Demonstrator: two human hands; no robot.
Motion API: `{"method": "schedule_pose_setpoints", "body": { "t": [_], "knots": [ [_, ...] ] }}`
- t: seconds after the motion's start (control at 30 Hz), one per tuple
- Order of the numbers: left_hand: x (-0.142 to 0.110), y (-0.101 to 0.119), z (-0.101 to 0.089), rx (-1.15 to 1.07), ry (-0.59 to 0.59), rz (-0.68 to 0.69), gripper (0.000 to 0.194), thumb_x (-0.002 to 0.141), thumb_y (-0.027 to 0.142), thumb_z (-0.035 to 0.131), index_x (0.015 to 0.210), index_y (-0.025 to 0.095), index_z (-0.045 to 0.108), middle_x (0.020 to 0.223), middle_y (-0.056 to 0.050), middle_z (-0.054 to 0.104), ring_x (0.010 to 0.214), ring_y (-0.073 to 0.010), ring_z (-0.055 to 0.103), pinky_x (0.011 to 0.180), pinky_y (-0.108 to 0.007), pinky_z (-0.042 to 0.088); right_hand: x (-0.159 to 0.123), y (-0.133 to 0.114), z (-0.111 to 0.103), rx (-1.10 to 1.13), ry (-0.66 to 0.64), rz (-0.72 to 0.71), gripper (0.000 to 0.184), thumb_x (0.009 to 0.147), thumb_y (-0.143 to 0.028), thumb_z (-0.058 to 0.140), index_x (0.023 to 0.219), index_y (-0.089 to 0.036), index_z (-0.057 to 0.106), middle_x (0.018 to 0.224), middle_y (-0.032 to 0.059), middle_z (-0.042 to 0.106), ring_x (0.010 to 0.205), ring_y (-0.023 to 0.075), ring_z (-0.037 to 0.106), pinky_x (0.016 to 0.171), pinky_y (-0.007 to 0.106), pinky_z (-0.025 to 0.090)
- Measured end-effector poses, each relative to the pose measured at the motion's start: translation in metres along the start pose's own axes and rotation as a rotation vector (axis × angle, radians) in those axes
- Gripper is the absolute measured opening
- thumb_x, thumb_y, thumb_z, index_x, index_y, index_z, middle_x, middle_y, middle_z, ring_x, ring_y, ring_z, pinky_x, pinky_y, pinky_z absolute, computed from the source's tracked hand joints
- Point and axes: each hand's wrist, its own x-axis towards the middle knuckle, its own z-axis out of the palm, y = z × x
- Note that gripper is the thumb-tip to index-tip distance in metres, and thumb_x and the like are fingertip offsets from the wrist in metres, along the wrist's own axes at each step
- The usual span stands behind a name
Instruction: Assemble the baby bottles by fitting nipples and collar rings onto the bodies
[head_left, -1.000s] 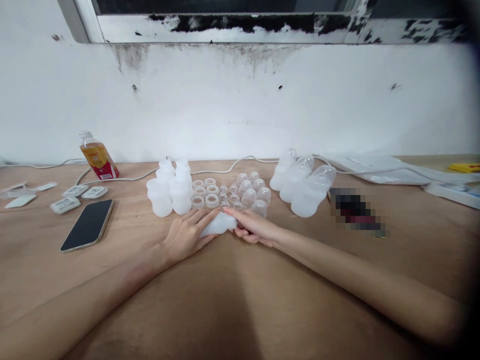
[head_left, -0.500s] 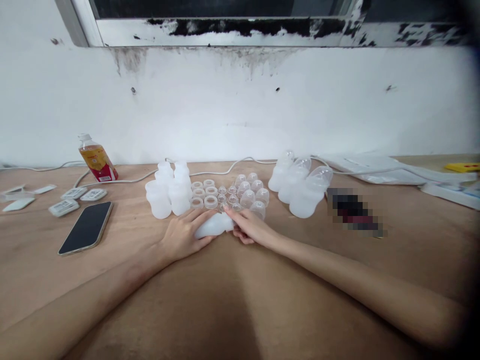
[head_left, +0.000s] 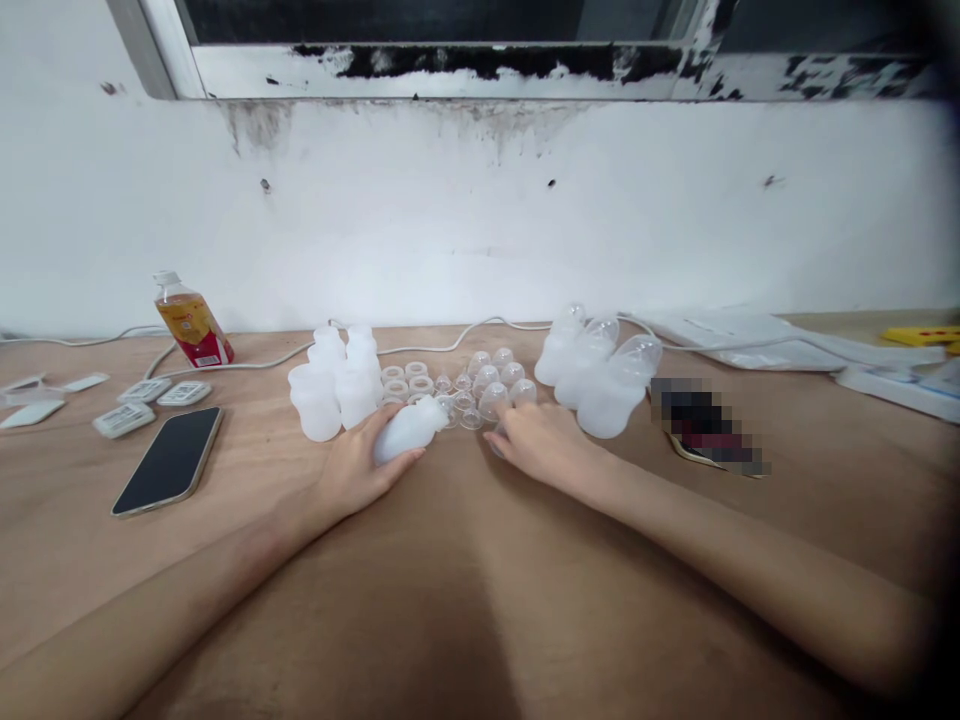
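Observation:
In my left hand lies a white baby bottle, tilted with its neck towards the right. My right hand has its fingers bent down over a clear dome cap at the front of a group of dome caps; the fingers mostly hide that cap. Between the hands stand several small clear nipples. Behind the held bottle are white collar rings in rows. Several open white bottles stand to the left of the rings.
Capped bottles stand at the right. A phone, label tags and a drink bottle are on the left. A cable runs along the wall. A blurred item and plastic bags lie on the right.
My right hand has left the held bottle's neck and moved right to the dome caps. The bottle has shifted slightly left in my left hand, its neck now exposed.

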Motion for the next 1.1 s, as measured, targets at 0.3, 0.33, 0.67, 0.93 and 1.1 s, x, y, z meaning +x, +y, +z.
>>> {"method": "schedule_pose_setpoints", "body": {
  "t": [0.3, 0.33, 0.67, 0.93, 1.1],
  "knots": [
    [0.001, 0.002, -0.001, -0.032, 0.009, -0.012, 0.046, 0.074, 0.045, 0.048, 0.112, 0.018, 0.043, 0.110, -0.005, 0.055, 0.099, -0.0205, 0.052, 0.084, -0.034, 0.041, -0.013, -0.033, 0.023, 0.218, 0.207, -0.335, 0.026, 0.083, -0.031, 0.030, 0.093, -0.015, 0.048, 0.096, 0.0116, 0.050, 0.068, 0.0171, 0.052, 0.054, 0.027, 0.039],
    [0.001, 0.002, -0.001, -0.034, 0.006, -0.015, 0.047, 0.074, 0.045, 0.048, 0.112, 0.018, 0.043, 0.110, -0.005, 0.055, 0.099, -0.0205, 0.052, 0.084, -0.033, 0.041, -0.012, -0.032, 0.025, 0.280, 0.216, -0.351, 0.025, 0.083, -0.031, 0.031, 0.094, -0.015, 0.047, 0.096, 0.0112, 0.049, 0.070, 0.0171, 0.052, 0.056, 0.028, 0.039],
    [0.003, 0.002, -0.002, -0.101, 0.016, -0.066, 0.046, 0.074, 0.044, 0.049, 0.112, 0.019, 0.042, 0.112, -0.005, 0.053, 0.101, -0.0199, 0.049, 0.086, -0.033, 0.040, 0.004, -0.017, 0.039, 1.391, 0.224, -0.008, 0.026, 0.086, -0.036, 0.025, 0.100, -0.022, 0.042, 0.094, 0.0024, 0.049, 0.056, 0.0080, 0.048, 0.059, 0.024, 0.042],
    [0.003, 0.003, -0.003, -0.089, 0.008, -0.071, 0.044, 0.074, 0.044, 0.048, 0.110, 0.018, 0.043, 0.109, -0.006, 0.055, 0.098, -0.0209, 0.051, 0.083, -0.035, 0.042, 0.014, -0.015, 0.049, 1.610, 0.236, 0.119, 0.029, 0.083, -0.042, 0.030, 0.098, -0.022, 0.043, 0.106, 0.0042, 0.045, 0.072, 0.0100, 0.050, 0.061, 0.024, 0.044],
    [0.002, 0.004, -0.002, -0.061, 0.014, -0.066, 0.046, 0.073, 0.045, 0.048, 0.111, 0.020, 0.043, 0.108, -0.005, 0.055, 0.097, -0.0208, 0.052, 0.081, -0.034, 0.043, 0.011, -0.016, 0.049, 1.525, 0.267, 0.058, 0.031, 0.084, -0.042, 0.029, 0.104, -0.023, 0.042, 0.098, 0.0031, 0.050, 0.068, 0.0097, 0.051, 0.073, 0.029, 0.043]
  ]
}}
